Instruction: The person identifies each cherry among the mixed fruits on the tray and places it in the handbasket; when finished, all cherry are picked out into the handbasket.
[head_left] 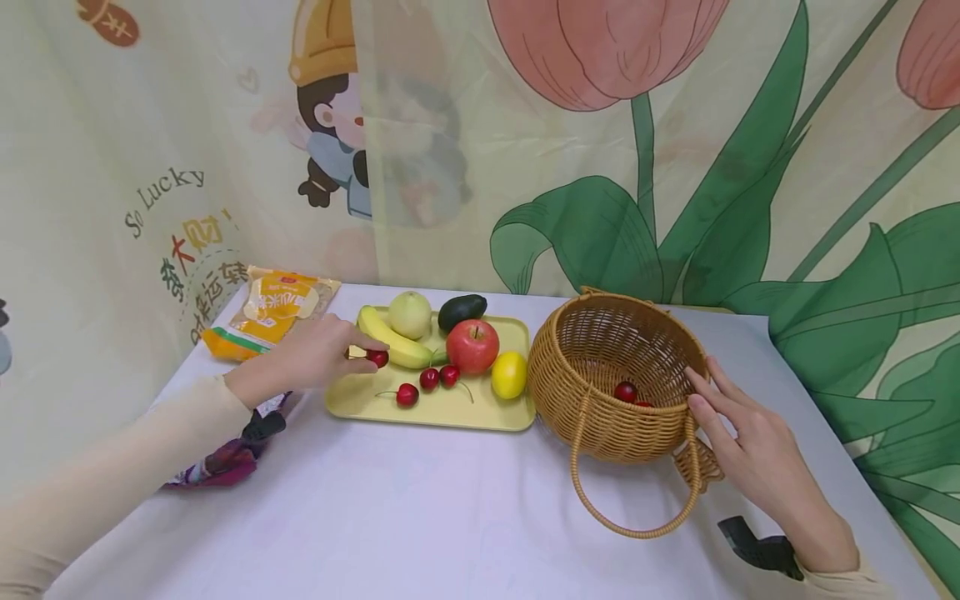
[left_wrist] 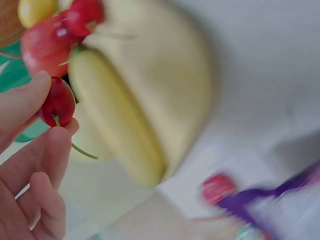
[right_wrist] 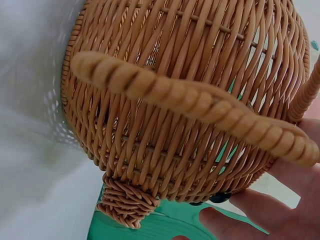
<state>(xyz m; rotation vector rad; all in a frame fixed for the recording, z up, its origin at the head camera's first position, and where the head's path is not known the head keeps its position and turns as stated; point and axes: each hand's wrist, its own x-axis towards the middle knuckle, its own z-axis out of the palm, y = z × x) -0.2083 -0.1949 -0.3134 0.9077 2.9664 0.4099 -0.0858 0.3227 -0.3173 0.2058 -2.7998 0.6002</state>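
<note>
In the head view my left hand is over the left part of a yellow tray, pinching a dark red cherry. The left wrist view shows this cherry between thumb and fingertips, its green stem hanging out. Three more cherries lie on the tray, beside a banana, a red apple and a yellow lemon. My right hand rests its extended fingers against the right rim of a wicker basket. Inside the basket are red cherries, partly hidden by the rim.
A pale green round fruit and a dark avocado lie at the tray's back. An orange food packet stands at the back left, near a purple patterned item. The basket's handle hangs toward the front.
</note>
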